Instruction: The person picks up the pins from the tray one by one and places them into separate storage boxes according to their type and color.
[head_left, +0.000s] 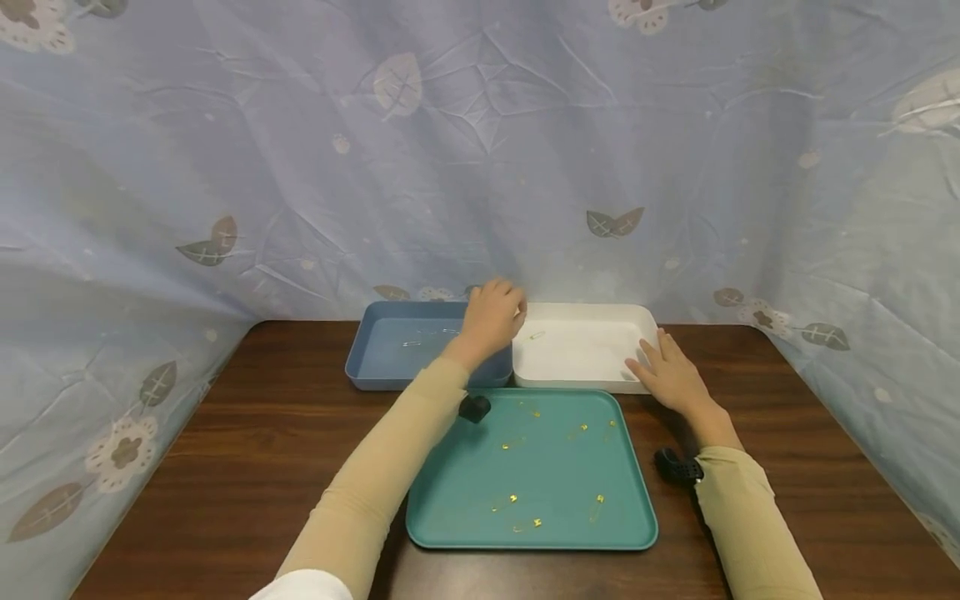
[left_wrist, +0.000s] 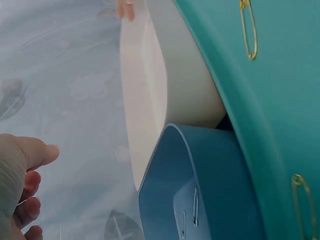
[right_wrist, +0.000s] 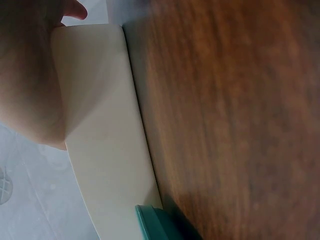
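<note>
My left hand (head_left: 491, 321) is raised over where the blue tray (head_left: 375, 382) and the white tray (head_left: 577, 386) meet. In the left wrist view, its thumb points away from the loosely curled fingers (left_wrist: 31, 206). A thin bright line shows between two fingers; I cannot tell if it is a pin. My right hand (head_left: 671, 375) rests on the white tray's right end, fingers spread and fairly straight. Several silver safety pins (head_left: 412, 343) lie in the blue tray, and a gold-coloured safety pin (head_left: 537, 335) in the white one. Several gold safety pins (head_left: 536, 523) are scattered on the green tray (head_left: 555, 475).
All the trays stand on a dark wooden table (head_left: 247, 450), the green one in front of the other two. Behind them and along both sides hangs a patterned cloth (head_left: 450, 167). A black band (head_left: 678, 467) circles the right wrist.
</note>
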